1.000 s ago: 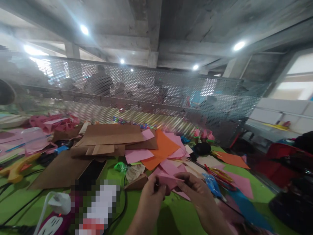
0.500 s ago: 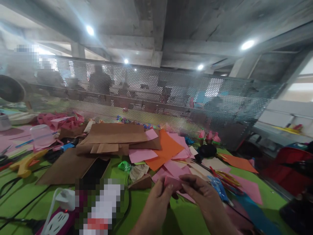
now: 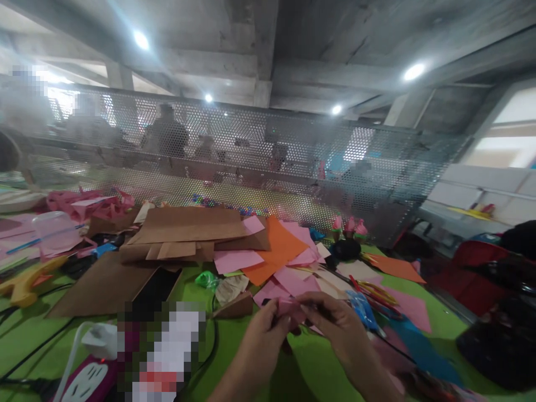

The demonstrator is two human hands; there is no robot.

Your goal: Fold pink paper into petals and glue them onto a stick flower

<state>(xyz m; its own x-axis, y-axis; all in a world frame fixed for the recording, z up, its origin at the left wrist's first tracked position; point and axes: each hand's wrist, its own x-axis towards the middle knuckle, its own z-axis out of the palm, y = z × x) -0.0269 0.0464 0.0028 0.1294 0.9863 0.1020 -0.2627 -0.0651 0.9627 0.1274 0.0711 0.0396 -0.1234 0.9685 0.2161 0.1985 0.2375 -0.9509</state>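
Note:
A small piece of pink paper [image 3: 292, 310], seemingly folded, is held up between my two hands above the green tabletop. My left hand [image 3: 265, 330] pinches its left side, thumb on the near face. At the right edge, the fingertips of my right hand [image 3: 333, 319] are closed on the same piece. Just beyond lie loose pink sheets [image 3: 280, 283] and an orange sheet [image 3: 274, 251]. A blue packet [image 3: 362, 310] and scissors with yellow and red handles [image 3: 379, 291] rest close to my right hand. My fingers cover part of the paper.
Brown paper [image 3: 188, 224] is stacked at the back, with a yellow glue gun [image 3: 31, 282] at the left. A purple power strip [image 3: 90, 373] and cables lie front left. Small pink-topped cones [image 3: 349, 225] stand before a perforated metal screen [image 3: 251, 151]. A person [image 3: 498, 324] is partly visible at right.
The view has swung slightly right, so the table things sit further left in the picture. Both hands keep hold of the pink paper, with small finger shifts.

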